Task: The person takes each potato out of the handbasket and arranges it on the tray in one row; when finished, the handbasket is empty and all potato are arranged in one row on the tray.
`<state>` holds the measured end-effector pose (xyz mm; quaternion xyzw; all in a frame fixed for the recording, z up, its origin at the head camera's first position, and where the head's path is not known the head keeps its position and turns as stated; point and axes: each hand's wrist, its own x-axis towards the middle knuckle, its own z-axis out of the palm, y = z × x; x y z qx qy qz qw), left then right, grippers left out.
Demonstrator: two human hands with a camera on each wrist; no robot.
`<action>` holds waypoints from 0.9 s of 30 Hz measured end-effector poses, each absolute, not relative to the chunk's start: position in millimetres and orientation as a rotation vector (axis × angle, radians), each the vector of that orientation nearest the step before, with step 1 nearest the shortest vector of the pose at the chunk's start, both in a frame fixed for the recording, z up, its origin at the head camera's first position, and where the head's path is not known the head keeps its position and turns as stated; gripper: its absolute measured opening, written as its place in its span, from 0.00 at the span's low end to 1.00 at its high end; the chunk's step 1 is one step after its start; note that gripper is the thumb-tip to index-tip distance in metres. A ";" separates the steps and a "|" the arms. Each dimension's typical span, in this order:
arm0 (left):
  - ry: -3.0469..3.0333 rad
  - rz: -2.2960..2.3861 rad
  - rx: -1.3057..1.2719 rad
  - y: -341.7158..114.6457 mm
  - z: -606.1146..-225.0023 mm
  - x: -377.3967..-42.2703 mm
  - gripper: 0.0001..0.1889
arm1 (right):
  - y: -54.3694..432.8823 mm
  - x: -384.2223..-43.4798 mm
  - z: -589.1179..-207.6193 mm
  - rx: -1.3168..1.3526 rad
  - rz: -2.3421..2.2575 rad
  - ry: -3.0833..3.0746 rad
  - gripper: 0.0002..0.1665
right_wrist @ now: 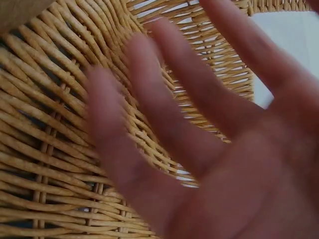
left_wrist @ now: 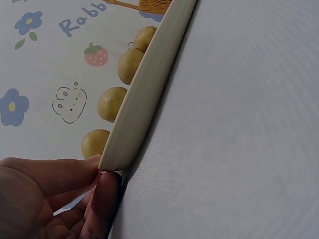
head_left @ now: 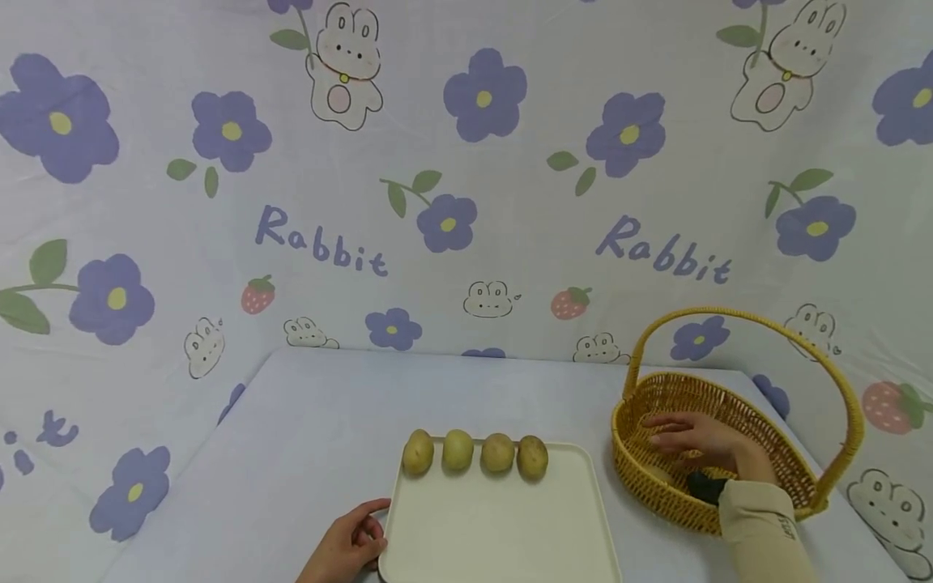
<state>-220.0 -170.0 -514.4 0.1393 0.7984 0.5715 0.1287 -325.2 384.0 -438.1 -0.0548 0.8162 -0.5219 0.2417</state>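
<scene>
A cream rectangular tray lies on the table with several potatoes in a row along its far edge. My left hand is at the tray's left side; in the left wrist view its thumb and finger pinch the tray's rim. Inside the wicker basket, my right hand reaches in with its fingers spread and slightly bent. Nothing is between those fingers in the right wrist view. A pale rounded thing, partly hidden, lies on the basket's floor below the hand.
The basket's tall arched handle rises above the right forearm. A white table extends left of the tray. Behind it hangs a cloth backdrop printed with flowers and rabbits. A dark object sits at the right wrist.
</scene>
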 end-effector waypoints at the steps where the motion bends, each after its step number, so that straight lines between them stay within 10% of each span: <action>1: 2.321 1.661 0.406 -170.2 -514.1 -219.9 0.28 | 383.9 -325.1 -439.7 -0.173 -1.403 2.185 0.33; 27: 2.364 1.636 0.450 -178.2 -516.6 -217.5 0.27 | 379.8 -325.3 -450.3 -0.431 -1.282 2.063 0.23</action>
